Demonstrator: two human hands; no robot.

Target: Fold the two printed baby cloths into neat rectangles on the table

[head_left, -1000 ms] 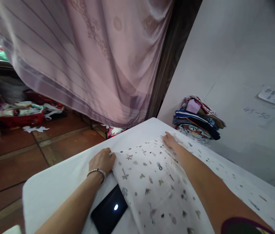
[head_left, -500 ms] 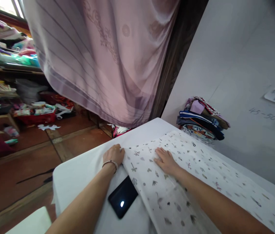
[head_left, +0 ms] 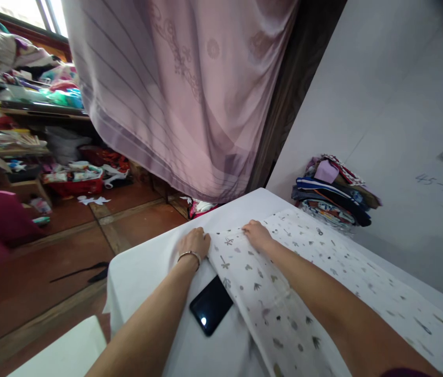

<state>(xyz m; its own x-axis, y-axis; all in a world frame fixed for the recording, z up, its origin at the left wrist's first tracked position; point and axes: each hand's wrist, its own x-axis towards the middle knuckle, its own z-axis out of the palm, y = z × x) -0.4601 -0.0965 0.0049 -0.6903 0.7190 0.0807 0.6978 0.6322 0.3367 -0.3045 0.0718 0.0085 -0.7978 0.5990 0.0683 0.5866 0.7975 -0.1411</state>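
A white cloth printed with small dark motifs lies along a table covered in white. My left hand, with a thin bracelet at the wrist, is curled shut on the cloth's near corner. My right hand rests on the cloth's far end edge, its fingers bent down onto the fabric. A black phone with a small glowing dot lies on the table beside the cloth, just below my left wrist.
A stack of folded colourful clothes sits at the table's far end against a white wall. A pink striped curtain hangs ahead. Left of the table is a brown tiled floor with cluttered shelves and a red basket.
My right hand slid back along the cloth from its far side toward my left hand, then up to the end edge. The left hand kept its hold on the corner. The view swung left.
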